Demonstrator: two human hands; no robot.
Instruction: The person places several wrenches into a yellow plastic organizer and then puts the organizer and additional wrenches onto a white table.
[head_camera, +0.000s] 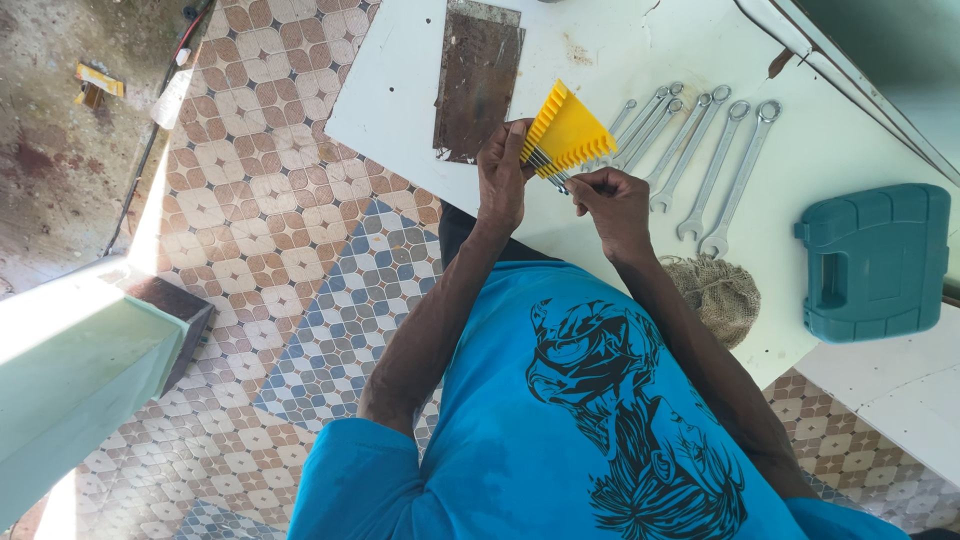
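While held between both hands (555, 185), yellow wrench holder (568, 130), above white table (620, 50)

Wrench holder (568, 133): matt yellow plastic. Wrenches (700, 160): bright polished metal. Plate (478, 80): rusty, rough metal. Case (875, 260): teal moulded plastic. Table (400, 90): smooth white surface. Cloth (718, 295): coarse weave.

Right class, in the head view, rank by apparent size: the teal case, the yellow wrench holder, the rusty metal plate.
1. teal case, largest.
2. rusty metal plate.
3. yellow wrench holder, smallest, partly covered by the hands.

yellow wrench rack (568, 132) | ribbed plastic | tilted, held above white table (400, 90)
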